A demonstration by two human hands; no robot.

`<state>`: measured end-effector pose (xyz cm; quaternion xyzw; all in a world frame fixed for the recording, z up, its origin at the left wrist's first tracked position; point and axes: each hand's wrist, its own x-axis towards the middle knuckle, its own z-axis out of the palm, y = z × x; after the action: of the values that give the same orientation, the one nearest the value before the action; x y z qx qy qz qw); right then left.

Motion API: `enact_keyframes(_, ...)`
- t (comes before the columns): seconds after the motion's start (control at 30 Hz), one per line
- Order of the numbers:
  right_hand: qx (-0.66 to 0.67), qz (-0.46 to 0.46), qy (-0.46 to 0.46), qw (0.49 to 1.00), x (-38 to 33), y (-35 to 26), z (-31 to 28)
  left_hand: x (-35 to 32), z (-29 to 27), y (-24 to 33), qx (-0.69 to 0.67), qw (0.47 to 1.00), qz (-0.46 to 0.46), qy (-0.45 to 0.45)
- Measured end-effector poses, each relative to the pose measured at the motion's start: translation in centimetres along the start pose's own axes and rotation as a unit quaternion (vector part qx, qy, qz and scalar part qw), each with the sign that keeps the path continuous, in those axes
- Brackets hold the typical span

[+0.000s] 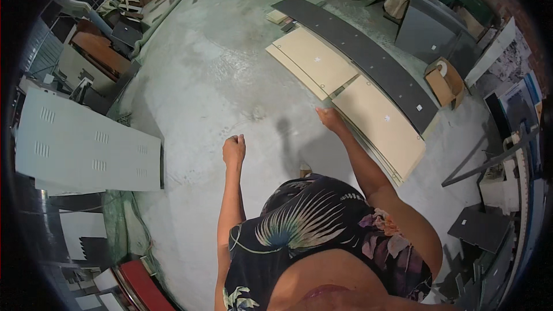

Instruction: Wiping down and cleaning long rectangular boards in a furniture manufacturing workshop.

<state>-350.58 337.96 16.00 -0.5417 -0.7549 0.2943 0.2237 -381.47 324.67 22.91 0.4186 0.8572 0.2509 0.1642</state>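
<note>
My left hand (234, 150) hangs in front of me over the grey concrete floor (190, 80), its fingers curled into a loose fist with nothing showing in them. To the right and a little farther out is my right hand (330, 120), also curled, and no object shows in it. It appears close to the near corner of a cream panel (374, 109); I cannot tell whether they touch. Beyond lies a second cream panel (311, 52), with a long dark grey panel (351, 46) along their far side. The panels look stacked low near the floor.
A light grey metal cabinet with vent slots (80, 144) stands at left. At right are an open cardboard box (443, 83), a leaning grey board (429, 29) and a dark metal bar (489, 161). A red object (144, 285) sits at lower left. Brown boards (101, 46) lean at far left.
</note>
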Motion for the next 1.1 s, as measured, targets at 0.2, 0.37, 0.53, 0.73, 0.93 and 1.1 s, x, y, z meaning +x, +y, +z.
enact_keyframes(0.2, 0.020, 0.059, -0.107, 0.992, 15.2, -6.9, 2.4, 12.8, -0.6, 2.8, -0.001, 1.000, 0.000, 0.009)
enact_keyframes(0.37, 0.058, -0.026, -0.108, 0.992, 25.0, -11.8, 7.4, 23.8, 0.4, 2.0, 0.023, 0.998, -0.025, -0.043)
enact_keyframes(0.53, 0.059, -0.015, -0.106, 0.992, 36.1, -13.1, 13.2, 37.1, 0.5, 1.6, 0.010, 0.999, 0.002, -0.038)
enact_keyframes(0.73, 0.070, 0.045, -0.095, 0.992, 48.9, -16.7, 14.7, 52.7, -2.3, 4.6, 0.020, 0.997, 0.025, -0.075)
enact_keyframes(0.93, 0.077, 0.055, -0.050, 0.994, 62.4, -18.4, 14.9, 65.7, -1.9, 7.7, -0.015, 0.995, 0.067, -0.068)
enact_keyframes(1.1, 0.118, 0.053, -0.011, 0.991, 75.1, -17.3, 14.3, 77.2, 0.3, 11.2, -0.009, 0.994, 0.070, -0.084)
